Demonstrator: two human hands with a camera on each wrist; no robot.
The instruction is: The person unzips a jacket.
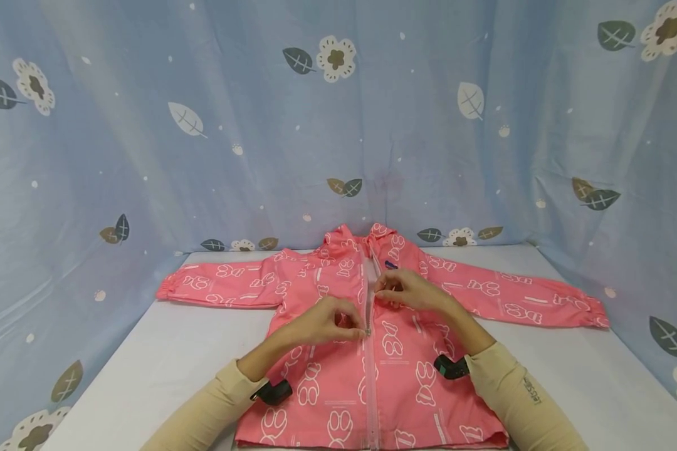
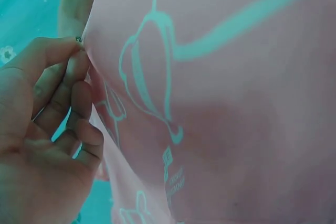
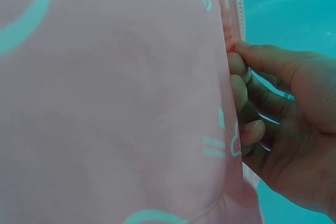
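Note:
A pink jacket [image 1: 327,376] with white cartoon outlines lies front up, sleeves spread to both sides. Its front zipper [image 1: 370,376] is closed from the hem up to mid-chest and parted above that. At the top of the closed stretch, my left hand [image 1: 328,321] pinches the small metal zipper slider [image 1: 367,332] between thumb and forefinger. Higher up, my right hand [image 1: 409,289] pinches the jacket's right-side front edge beside the zipper teeth. In the right wrist view the thumb and forefinger grip that fabric edge [image 3: 229,35], with the white teeth [image 3: 239,3] running just above.
The jacket rests on a white table [image 1: 203,351] in front of a blue curtain [image 1: 271,144] printed with flowers and leaves. One sleeve [image 1: 220,282] reaches toward the left table edge, the other sleeve [image 1: 524,297] toward the right. Black wrist cameras [image 1: 274,393] hang below both cuffs.

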